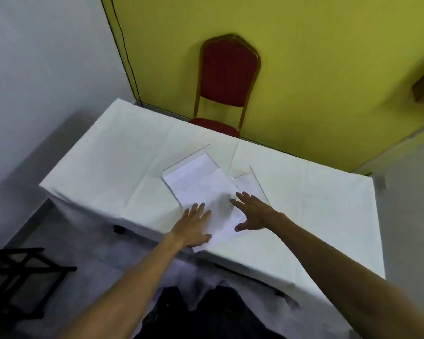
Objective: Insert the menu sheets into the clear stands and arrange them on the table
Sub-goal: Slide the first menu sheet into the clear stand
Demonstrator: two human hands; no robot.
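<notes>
We stand over the white-clothed surface (304, 204), a red chair (228, 77) at twelve o'clock beyond it. Clear stands (252, 182) lie flat mid-surface under and beside the menu sheets (206, 189), a loose pile at the near edge, probably to keep everything within reach. Our left hand (194, 226) presses the pile's seven o'clock corner, fingers together and flat. Our right hand (252, 214) rests at four o'clock, fingers spread, gripping nothing, likely steadying the sheets before we lift one.

The table (88, 167) lies bare left and right of the sheets (206, 192) and clear stands (252, 184). Beyond its far edge a chair (228, 77) stands against the wall.
</notes>
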